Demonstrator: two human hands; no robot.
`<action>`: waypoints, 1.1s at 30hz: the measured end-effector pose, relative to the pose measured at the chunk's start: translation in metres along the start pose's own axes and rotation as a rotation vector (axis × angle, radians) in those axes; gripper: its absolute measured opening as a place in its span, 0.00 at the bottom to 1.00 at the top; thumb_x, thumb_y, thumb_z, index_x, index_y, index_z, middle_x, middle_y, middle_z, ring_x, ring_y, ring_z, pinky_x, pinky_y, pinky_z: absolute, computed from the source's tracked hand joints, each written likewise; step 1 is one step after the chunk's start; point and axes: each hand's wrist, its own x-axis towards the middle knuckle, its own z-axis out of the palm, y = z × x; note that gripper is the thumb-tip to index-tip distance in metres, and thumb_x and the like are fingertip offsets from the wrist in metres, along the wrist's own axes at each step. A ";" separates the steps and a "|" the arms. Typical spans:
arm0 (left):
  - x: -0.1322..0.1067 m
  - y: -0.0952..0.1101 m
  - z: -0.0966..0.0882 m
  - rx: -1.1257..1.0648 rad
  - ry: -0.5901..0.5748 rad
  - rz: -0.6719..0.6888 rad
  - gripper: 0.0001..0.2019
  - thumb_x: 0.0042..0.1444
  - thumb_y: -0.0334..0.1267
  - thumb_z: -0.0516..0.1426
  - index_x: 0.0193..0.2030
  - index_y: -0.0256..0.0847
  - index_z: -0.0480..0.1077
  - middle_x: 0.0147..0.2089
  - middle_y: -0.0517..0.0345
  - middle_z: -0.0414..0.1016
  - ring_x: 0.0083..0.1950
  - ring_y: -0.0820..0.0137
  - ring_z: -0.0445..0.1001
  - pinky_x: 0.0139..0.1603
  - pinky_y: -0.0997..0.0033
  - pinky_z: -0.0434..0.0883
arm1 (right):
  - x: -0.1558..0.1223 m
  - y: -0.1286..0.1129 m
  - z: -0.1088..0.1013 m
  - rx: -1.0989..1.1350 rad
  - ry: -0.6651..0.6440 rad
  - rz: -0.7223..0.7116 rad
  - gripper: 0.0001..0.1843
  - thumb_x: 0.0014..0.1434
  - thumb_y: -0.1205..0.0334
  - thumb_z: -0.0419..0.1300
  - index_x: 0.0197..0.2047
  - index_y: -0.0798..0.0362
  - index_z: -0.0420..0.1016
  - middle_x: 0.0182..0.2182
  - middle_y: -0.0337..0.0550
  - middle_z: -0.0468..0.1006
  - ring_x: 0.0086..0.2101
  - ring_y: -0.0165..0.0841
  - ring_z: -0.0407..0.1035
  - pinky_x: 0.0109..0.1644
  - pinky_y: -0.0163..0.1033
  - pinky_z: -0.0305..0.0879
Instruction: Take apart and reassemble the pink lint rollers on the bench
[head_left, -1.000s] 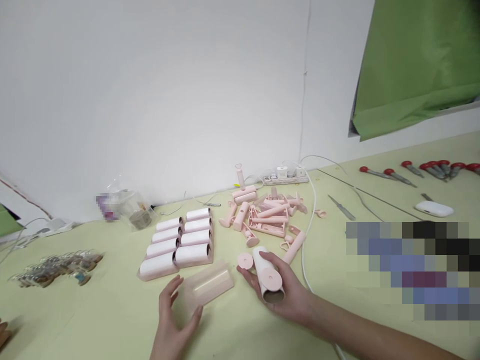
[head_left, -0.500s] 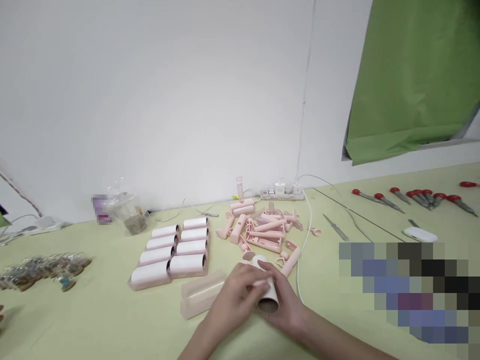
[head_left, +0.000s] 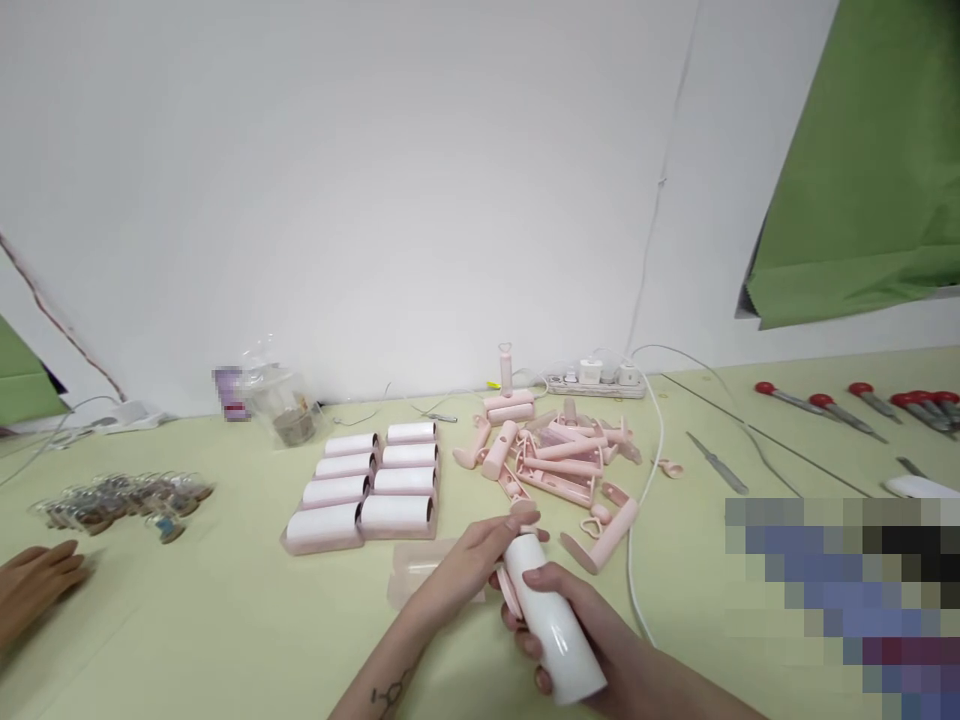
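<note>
A white roll (head_left: 555, 625) is held above the near edge of the table (head_left: 225, 640). It is tilted, with its far end directed toward the wall.

The right hand (head_left: 600, 650) is wrapped around the roll from beneath, with its fingers curled over the roll's left side. The left hand (head_left: 469, 570) is closed on the roll's far end, and its fingertips (head_left: 525, 518) are pinched there. A pink disc-shaped piece (head_left: 511, 598) is seen against the roll's left side, between the two hands. Whether it is attached cannot be told.

A translucent pink cover (head_left: 416, 580) is noted on the table just behind the left hand and is partly hidden by it. Beyond the cover, eight spare rolls (head_left: 405, 480) are laid in two rows of four on pink trays. To their right a heap of pink parts (head_left: 559, 465) is piled. One pink handle (head_left: 607, 528) lies apart from the heap, near the fingertips.

A white cable (head_left: 643, 500) is run from a power strip (head_left: 596, 378) at the wall down past the heap. Red-handled screwdrivers (head_left: 765, 388) are lined up at the far right. A plastic bag (head_left: 281, 400) and a cluster of keyrings (head_left: 127, 498) are recorded on the left side.

Another person's hand (head_left: 34, 590) is rested flat on the table at the left edge, well apart from the roll.
</note>
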 end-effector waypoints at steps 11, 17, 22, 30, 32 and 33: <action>-0.009 0.007 0.000 0.147 -0.093 0.101 0.19 0.51 0.48 0.53 0.47 0.43 0.71 0.35 0.53 0.78 0.33 0.64 0.75 0.33 0.70 0.70 | -0.004 -0.002 0.001 -0.200 -0.011 0.031 0.17 0.54 0.54 0.49 0.25 0.58 0.69 0.17 0.39 0.67 0.17 0.26 0.62 0.25 0.32 0.61; -0.007 0.008 -0.005 0.168 0.051 0.266 0.17 0.54 0.46 0.51 0.46 0.44 0.72 0.48 0.52 0.73 0.41 0.64 0.73 0.42 0.69 0.68 | -0.001 -0.009 0.002 -0.090 -0.046 -0.054 0.25 0.55 0.43 0.48 0.30 0.58 0.70 0.20 0.41 0.70 0.19 0.29 0.65 0.25 0.34 0.62; 0.000 0.003 -0.015 -0.185 0.459 0.334 0.20 0.54 0.47 0.52 0.51 0.42 0.67 0.54 0.52 0.68 0.53 0.62 0.64 0.44 0.71 0.68 | 0.005 -0.018 -0.001 -0.038 0.077 -0.504 0.09 0.53 0.57 0.60 0.36 0.52 0.70 0.30 0.38 0.70 0.31 0.28 0.65 0.37 0.33 0.62; 0.005 -0.004 0.000 -0.546 0.619 0.276 0.17 0.51 0.47 0.55 0.46 0.43 0.67 0.51 0.52 0.69 0.53 0.64 0.66 0.44 0.71 0.69 | -0.012 -0.035 0.001 -0.490 0.215 -0.810 0.16 0.50 0.56 0.62 0.44 0.48 0.72 0.30 0.38 0.68 0.26 0.28 0.62 0.35 0.34 0.64; 0.004 -0.005 0.005 -0.566 0.635 0.243 0.15 0.49 0.46 0.57 0.41 0.42 0.66 0.48 0.52 0.70 0.49 0.65 0.69 0.42 0.71 0.70 | -0.013 -0.035 0.000 -0.610 0.225 -0.857 0.17 0.50 0.55 0.62 0.43 0.48 0.74 0.33 0.41 0.67 0.25 0.28 0.62 0.29 0.34 0.64; 0.003 -0.006 0.007 -0.579 0.637 0.232 0.14 0.48 0.46 0.58 0.38 0.42 0.65 0.47 0.52 0.71 0.48 0.66 0.69 0.42 0.71 0.70 | -0.013 -0.034 0.000 -0.657 0.228 -0.873 0.17 0.50 0.54 0.62 0.44 0.47 0.74 0.35 0.42 0.66 0.25 0.27 0.62 0.27 0.34 0.64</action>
